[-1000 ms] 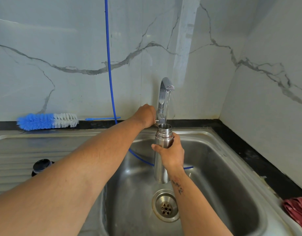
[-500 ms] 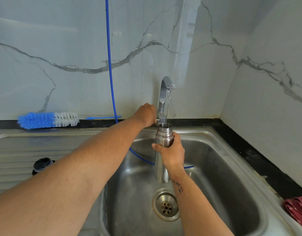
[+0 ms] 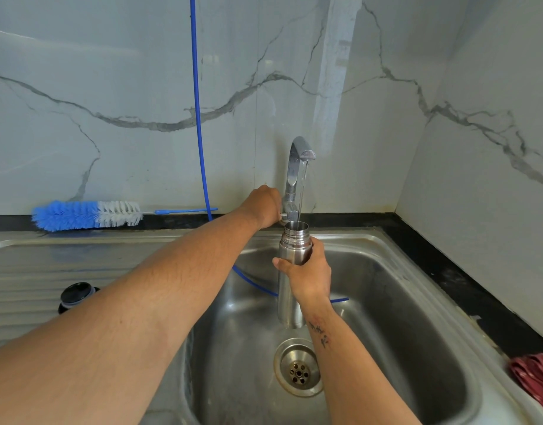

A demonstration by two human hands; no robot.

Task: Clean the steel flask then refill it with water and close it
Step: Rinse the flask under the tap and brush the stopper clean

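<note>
Steel flask held upright under running tap, over the sink basin.

The right hand (image 3: 310,271) grips the open-mouthed cylindrical stainless-steel flask (image 3: 290,305) near its neck, fingers wrapped around it; a thin stream from the curved chrome tap (image 3: 296,167) falls into its mouth. The left hand (image 3: 264,207) rests at the tap's base lever, its grip hidden from view. On the stainless-steel sink (image 3: 417,317) drainboard stands a black round cap (image 3: 75,294); a blue-and-white bottle brush (image 3: 86,214) lies on the rear ledge. A thin blue hose (image 3: 199,133) hangs down into the basin.
</note>
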